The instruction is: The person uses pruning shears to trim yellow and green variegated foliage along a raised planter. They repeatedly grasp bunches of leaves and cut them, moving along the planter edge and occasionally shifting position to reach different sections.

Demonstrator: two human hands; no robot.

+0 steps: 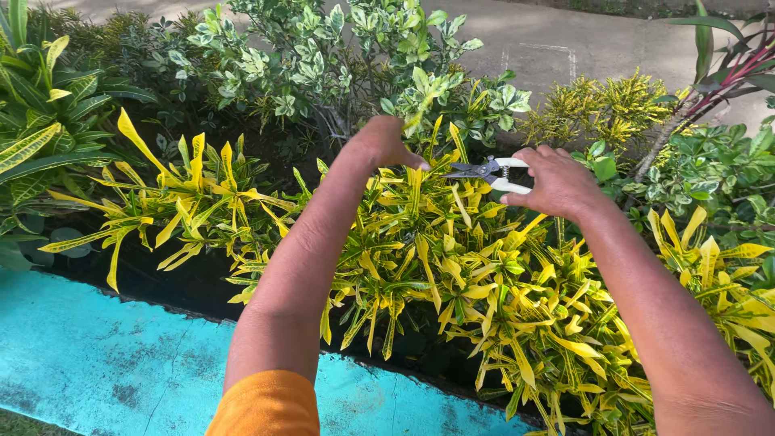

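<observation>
1. Shears (484, 171) with white handles sit in the right hand (557, 184), grip clamped on the handles, dark blades pointing left.
2. Left hand (379, 144) reaches into the yellow-green croton shrub (452, 266), fingers curled together around leaf tips just beside the blades.
3. Turquoise curb (97, 363) edges the bed below; concrete path (549, 40) lies beyond.
</observation>
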